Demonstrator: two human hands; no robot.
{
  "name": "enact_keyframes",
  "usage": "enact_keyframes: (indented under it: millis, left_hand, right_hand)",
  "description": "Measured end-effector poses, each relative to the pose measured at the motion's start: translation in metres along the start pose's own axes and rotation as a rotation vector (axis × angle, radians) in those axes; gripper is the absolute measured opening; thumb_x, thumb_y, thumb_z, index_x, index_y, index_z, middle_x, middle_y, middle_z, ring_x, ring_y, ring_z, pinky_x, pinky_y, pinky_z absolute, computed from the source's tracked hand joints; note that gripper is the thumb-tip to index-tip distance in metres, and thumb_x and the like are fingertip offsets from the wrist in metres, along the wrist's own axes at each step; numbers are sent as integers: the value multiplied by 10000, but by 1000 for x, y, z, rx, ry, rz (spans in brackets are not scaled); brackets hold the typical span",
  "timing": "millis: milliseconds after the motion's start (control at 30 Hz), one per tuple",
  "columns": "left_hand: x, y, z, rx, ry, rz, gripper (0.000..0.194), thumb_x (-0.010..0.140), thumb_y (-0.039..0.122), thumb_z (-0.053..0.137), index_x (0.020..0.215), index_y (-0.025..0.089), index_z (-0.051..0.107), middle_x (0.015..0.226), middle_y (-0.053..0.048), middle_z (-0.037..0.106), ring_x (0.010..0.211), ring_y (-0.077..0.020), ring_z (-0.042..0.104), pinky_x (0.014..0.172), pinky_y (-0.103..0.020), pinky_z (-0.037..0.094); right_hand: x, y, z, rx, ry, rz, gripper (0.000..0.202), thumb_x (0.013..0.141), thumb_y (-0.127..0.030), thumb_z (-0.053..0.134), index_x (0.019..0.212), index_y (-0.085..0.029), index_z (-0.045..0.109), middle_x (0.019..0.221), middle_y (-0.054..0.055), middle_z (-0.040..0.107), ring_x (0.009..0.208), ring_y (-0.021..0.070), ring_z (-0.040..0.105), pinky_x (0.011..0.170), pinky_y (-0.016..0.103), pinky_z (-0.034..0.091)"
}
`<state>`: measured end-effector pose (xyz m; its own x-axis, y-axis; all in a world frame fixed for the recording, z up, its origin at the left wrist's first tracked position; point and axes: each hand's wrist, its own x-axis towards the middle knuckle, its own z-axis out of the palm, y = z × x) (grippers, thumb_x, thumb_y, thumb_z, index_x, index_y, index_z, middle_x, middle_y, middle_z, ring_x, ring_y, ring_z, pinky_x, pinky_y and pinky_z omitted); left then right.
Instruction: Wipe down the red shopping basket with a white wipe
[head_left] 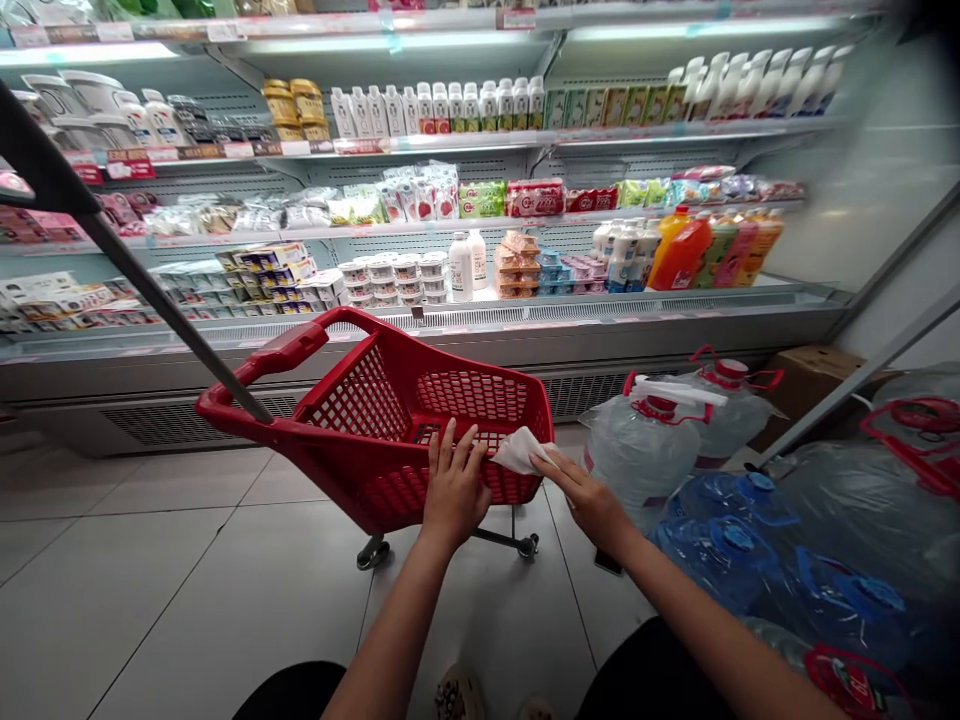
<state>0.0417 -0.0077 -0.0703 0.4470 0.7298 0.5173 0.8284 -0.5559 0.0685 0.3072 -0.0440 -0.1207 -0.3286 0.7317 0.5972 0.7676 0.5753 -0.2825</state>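
A red plastic shopping cart stands on the tiled floor in front of me, its handle to the left. Against the near rim of its basket rests my left hand, fingers spread and nothing held in them. My right hand grips a crumpled white wipe at the cart's right front corner. The wipe touches the rim there. Part of the basket's near side is hidden behind my left hand.
A refrigerated display case with bottles, cups and packets runs along the back. Large clear water jugs and blue jugs crowd the right, near a cardboard box. A grey pole slants across the left.
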Motion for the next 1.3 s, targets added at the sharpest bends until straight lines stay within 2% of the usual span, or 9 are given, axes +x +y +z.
enact_keyframes:
  millis: [100, 233, 367, 600, 833, 933, 1033, 1133, 1300]
  left_hand:
    - [-5, -2, -8, -19, -19, -6, 576, 800, 201, 626, 1375, 214, 623, 1673, -65, 417, 1632, -347, 110, 1324, -622, 99]
    - [-6, -4, -13, -17, -46, 9, 596, 818, 226, 636, 1412, 229, 604, 1704, -62, 359, 1637, -329, 94, 1322, -616, 84]
    - [-7, -7, -15, -14, -48, 9, 637, 878, 317, 652, 1502, 241, 547, 1735, -69, 280, 1636, -328, 104, 1320, -600, 70]
    - [-9, -4, -13, 15, 2, -90, 770, 995, 560, 561, 1665, 292, 290, 1770, -83, 146, 1639, -321, 75, 1310, -593, 55]
    - [-17, -15, -19, 74, 28, -323, 739, 1039, 612, 413, 1644, 192, 346, 1765, -154, 114, 1637, -346, 50, 1291, -651, 50]
    - [-23, -25, -25, 106, 7, -441, 804, 1041, 666, 318, 1627, 118, 366, 1755, -191, 125, 1637, -339, 70, 1297, -636, 49]
    - [-33, -32, -27, 137, 23, -481, 859, 1034, 694, 280, 1628, 77, 346, 1747, -206, 151, 1635, -330, 94, 1308, -607, 71]
    - [-42, -34, -28, 149, 42, -453, 847, 1040, 672, 290, 1632, 68, 333, 1736, -208, 197, 1629, -324, 141, 1312, -595, 101]
    - [-46, -45, -33, 157, 5, -416, 807, 1051, 622, 323, 1628, 58, 333, 1729, -212, 213, 1615, -331, 207, 1306, -602, 141]
  right_hand:
    - [5, 22, -3, -3, -29, 23, 992, 763, 116, 331, 1620, -383, 375, 1623, 2, 487, 1483, 187, 475, 1183, 418, 490]
    - [32, 49, -1, 24, -119, 94, 988, 723, 117, 340, 1580, -360, 459, 1637, 9, 467, 1488, 186, 467, 1159, 399, 502]
    - [41, 53, 5, 61, -108, 138, 943, 729, 102, 371, 1539, -356, 526, 1627, 11, 485, 1476, 200, 488, 1152, 418, 508]
    - [14, 0, 7, 118, -26, 47, 845, 770, 100, 344, 1469, -304, 595, 1535, 29, 588, 1489, 188, 467, 1220, 463, 443]
    - [-11, -65, 13, 58, 0, -23, 924, 794, 113, 366, 1614, -311, 416, 1551, 63, 572, 1489, 234, 474, 1197, 492, 481]
    - [-8, -91, 16, 25, -53, -125, 950, 793, 130, 356, 1647, -287, 347, 1570, 75, 552, 1486, 229, 477, 1195, 475, 485]
    - [2, -101, 20, 23, -85, -261, 909, 836, 124, 359, 1657, -263, 317, 1554, 84, 570, 1469, 215, 500, 1206, 464, 475]
    - [13, -81, 24, 10, -76, -287, 817, 905, 87, 387, 1637, -275, 366, 1547, 79, 578, 1453, 214, 521, 1208, 475, 473]
    - [23, -9, 20, -74, 26, -106, 856, 862, 97, 363, 1605, -324, 425, 1553, 68, 574, 1449, 218, 526, 1187, 492, 487]
